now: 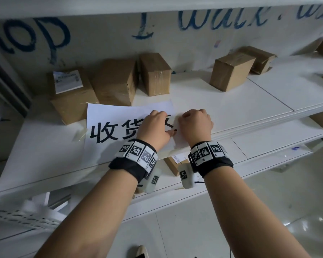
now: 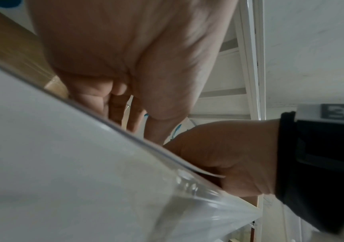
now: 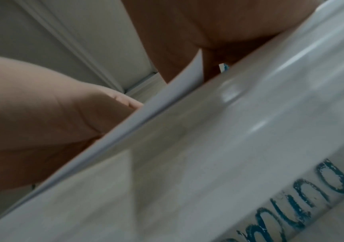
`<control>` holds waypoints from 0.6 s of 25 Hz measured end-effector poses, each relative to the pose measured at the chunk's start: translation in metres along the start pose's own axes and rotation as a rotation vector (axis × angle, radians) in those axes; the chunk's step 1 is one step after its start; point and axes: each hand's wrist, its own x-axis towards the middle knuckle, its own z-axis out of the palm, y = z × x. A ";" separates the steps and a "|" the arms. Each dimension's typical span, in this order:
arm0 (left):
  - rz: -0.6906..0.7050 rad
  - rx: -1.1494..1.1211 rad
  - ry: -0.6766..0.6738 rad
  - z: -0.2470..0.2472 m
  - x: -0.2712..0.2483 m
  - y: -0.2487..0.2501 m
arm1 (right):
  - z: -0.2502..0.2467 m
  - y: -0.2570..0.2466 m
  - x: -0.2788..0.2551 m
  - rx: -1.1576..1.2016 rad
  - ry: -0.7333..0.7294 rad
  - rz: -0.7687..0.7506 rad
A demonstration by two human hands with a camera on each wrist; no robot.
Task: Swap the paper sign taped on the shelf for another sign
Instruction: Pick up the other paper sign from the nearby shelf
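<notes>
Paper sign: white sheet, large black characters 收货, with a third character partly covered by the hands. It lies on the white shelf, in front of the cardboard boxes, its lower part hanging over the shelf's front edge. A strip of clear tape shows at its left edge.

Wall writing: blue brush lettering behind the shelf, reading in part "walk"; the rest is cropped. The right wrist view shows more blue letters, too blurred to read.

Cardboard boxes: three stand close together at the back left, the leftmost carrying a white printed label, its text too small to read. More boxes sit to the right, well apart from the sign.

Left hand: on the sign's right part, fingers curled, thumb lying along the paper; it grips the sheet near its right edge.

Right hand: just beside the left hand, fingers curled at the sign's right edge. The wrist views show a paper edge pinched between thumb and fingers, with glossy tape close by.

Wristbands: black straps carrying black-and-white square code tags, on both wrists.
</notes>
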 end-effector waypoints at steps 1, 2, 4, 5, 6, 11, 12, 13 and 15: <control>-0.007 -0.005 0.000 0.000 0.000 -0.001 | 0.001 0.002 0.002 0.002 -0.006 -0.022; -0.010 0.002 -0.001 0.000 0.000 -0.001 | 0.002 0.003 0.004 0.005 -0.007 -0.037; -0.005 0.023 0.005 0.002 0.001 0.001 | 0.004 0.006 0.007 -0.012 0.000 -0.059; -0.003 0.025 0.010 0.003 0.001 0.002 | 0.005 0.007 0.007 -0.037 -0.001 -0.071; -0.003 0.020 0.015 0.003 0.000 0.002 | 0.006 0.007 0.007 -0.065 -0.005 -0.082; -0.015 -0.064 0.029 0.000 -0.002 0.000 | 0.007 0.008 0.004 -0.043 -0.007 -0.105; -0.018 -0.076 0.032 -0.001 -0.002 0.000 | 0.005 0.007 0.003 -0.016 -0.009 -0.101; -0.021 -0.089 0.034 -0.002 -0.003 0.001 | 0.002 0.006 0.002 0.025 -0.019 -0.093; -0.027 -0.133 0.038 -0.003 -0.005 -0.001 | 0.000 0.004 0.000 0.155 -0.051 -0.065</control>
